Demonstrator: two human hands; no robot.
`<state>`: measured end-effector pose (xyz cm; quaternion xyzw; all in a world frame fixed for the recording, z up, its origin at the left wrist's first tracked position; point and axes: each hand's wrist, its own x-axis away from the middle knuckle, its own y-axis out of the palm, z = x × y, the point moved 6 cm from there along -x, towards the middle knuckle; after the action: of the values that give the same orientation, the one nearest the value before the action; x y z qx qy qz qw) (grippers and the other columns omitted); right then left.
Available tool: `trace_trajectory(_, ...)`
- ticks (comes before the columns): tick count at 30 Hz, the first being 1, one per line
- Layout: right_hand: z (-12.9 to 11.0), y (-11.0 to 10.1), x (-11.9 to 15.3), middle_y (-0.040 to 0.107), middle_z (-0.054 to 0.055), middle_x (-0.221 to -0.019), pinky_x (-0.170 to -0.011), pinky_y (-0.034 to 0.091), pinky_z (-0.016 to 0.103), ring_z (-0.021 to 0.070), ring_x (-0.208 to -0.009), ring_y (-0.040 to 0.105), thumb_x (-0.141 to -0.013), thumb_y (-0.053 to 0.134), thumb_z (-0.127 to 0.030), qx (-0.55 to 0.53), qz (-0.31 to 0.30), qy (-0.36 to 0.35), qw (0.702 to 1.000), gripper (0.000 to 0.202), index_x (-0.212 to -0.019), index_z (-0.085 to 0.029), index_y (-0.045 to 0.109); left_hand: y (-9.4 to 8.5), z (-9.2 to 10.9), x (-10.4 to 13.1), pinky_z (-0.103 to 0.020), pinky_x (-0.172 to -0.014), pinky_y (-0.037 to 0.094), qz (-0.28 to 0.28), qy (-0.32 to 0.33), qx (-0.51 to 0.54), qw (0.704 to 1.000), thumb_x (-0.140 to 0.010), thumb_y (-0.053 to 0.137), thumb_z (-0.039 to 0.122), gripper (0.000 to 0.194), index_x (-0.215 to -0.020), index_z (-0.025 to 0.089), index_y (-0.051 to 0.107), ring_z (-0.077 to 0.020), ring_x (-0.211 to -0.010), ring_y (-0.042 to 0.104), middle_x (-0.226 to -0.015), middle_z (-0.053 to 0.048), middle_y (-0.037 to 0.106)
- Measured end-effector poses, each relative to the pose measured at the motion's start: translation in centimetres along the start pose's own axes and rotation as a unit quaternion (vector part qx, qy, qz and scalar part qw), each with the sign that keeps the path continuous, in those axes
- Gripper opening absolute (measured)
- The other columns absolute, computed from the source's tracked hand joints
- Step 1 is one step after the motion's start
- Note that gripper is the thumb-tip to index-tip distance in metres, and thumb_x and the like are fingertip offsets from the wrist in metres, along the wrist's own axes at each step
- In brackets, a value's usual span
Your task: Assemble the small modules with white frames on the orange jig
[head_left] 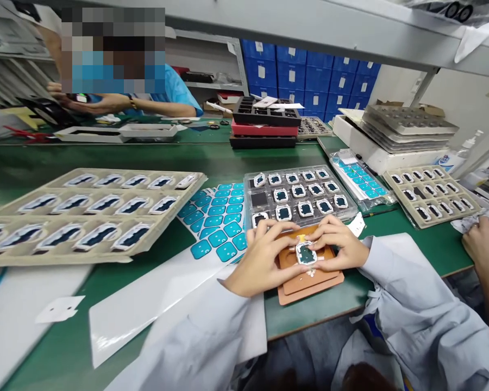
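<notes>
A small rounded-square part (307, 253) with a white frame and a dark green face sits between my two hands. My left hand (263, 258) grips its left side, thumb along the lower edge and fingers over the top. From the right, my right hand (337, 243) pinches the same part with thumb and fingertips. Underneath is an orange-brown block (312, 287) on the bench; whether the part touches it I cannot tell. Just beyond my hands, a clear plastic tray (250, 184) holds rows of similar parts. Sheets of blue rounded-square stickers (220, 221) lie left of that tray.
A large beige tray (85, 256) of similar parts is at left, another beige tray (421, 220) at right. White sheets (146, 304) lie by my left arm. Stacked black and red trays (264, 130) stand behind. One person sits opposite; another person's hand (484, 239) is at right.
</notes>
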<state>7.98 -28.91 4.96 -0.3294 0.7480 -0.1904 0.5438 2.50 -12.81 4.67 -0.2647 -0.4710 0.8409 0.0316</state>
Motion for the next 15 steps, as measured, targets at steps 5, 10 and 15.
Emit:
trace_trajectory(5, 0.9, 0.2, 0.5, 0.062, 0.005, -0.092, -0.075, 0.045, 0.034, 0.0196, -0.085, 0.055, -0.073, 0.08, -0.048, -0.033, 0.014, 0.074, 0.997, 0.045, -0.102, -0.021, 0.059, 1.2, 0.6, 0.4, -0.055, -0.105, 0.029, -0.038, 0.011, 0.064, 0.997, -0.072, 0.065, 0.075, 0.081, -0.142, 0.036, 0.049, -0.0351, -0.126, 0.034, -0.148, -0.01, 0.042)
trace_trajectory(10, 2.7, 1.5, 1.5, 0.06, 0.004, -0.1, -0.082, 0.05, 0.032, 0.0186, -0.092, 0.063, -0.07, 0.082, -0.051, -0.24, 0.017, 0.203, 0.949, 0.057, -0.107, -0.023, 0.048, 0.3, -0.3, 0.0, -0.055, -0.103, 0.031, 0.007, -0.024, 0.056, 0.998, -0.08, 0.057, 0.071, 0.071, -0.138, 0.031, 0.054, -0.0353, -0.123, 0.04, -0.141, -0.011, 0.052)
trace_trajectory(15, 3.8, 2.2, 2.2, 0.068, 0.003, -0.097, -0.08, 0.049, 0.03, 0.0177, -0.087, 0.067, -0.069, 0.082, -0.05, -0.398, 0.033, 0.3, 0.866, 0.059, -0.109, -0.024, 0.048, -5.0, -5.0, 1.0, -0.036, -0.083, 0.045, 0.241, -0.2, 0.056, 0.948, -0.086, 0.049, 0.046, 0.031, -0.074, 0.02, 0.062, -0.0208, -0.083, 0.059, -0.079, -0.004, 0.067)
